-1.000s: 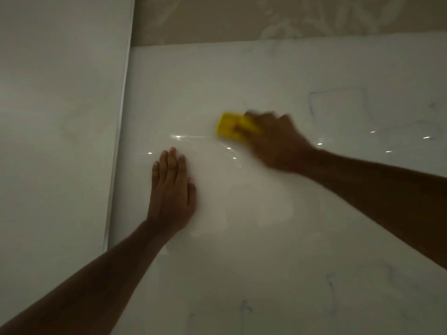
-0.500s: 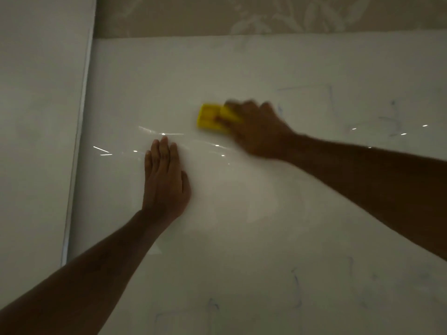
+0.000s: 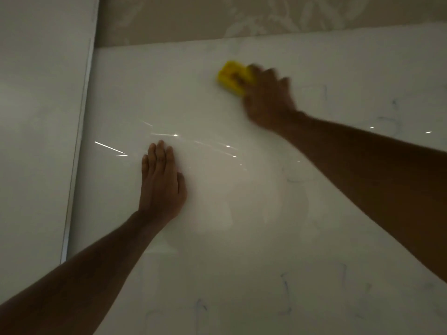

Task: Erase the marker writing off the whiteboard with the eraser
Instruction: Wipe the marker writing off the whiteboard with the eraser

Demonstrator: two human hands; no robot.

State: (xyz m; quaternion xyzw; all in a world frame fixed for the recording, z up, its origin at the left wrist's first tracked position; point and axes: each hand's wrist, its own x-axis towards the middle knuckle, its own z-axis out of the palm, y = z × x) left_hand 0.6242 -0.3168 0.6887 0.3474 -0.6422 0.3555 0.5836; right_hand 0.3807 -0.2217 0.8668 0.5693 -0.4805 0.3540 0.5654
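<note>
A large glossy whiteboard (image 3: 242, 250) fills most of the head view in dim light. My right hand (image 3: 266, 100) presses a yellow eraser (image 3: 231, 77) against the board near its upper middle; both are blurred by motion. My left hand (image 3: 162, 184) lies flat on the board lower left of the eraser, fingers together and pointing up, holding nothing. Faint blue marker strokes (image 3: 286, 293) remain along the bottom of the board. More faint marker strokes (image 3: 394, 117) show at the right.
The board's metal left edge (image 3: 79, 141) runs down beside a plain pale wall panel (image 3: 36, 117). Above the board's top edge is beige patterned wallpaper (image 3: 242, 18). Small light reflections glint on the board between my hands.
My right hand has carried the eraser up and to the right across the board. My left hand has stayed flat in the same spot. The view has shifted slightly.
</note>
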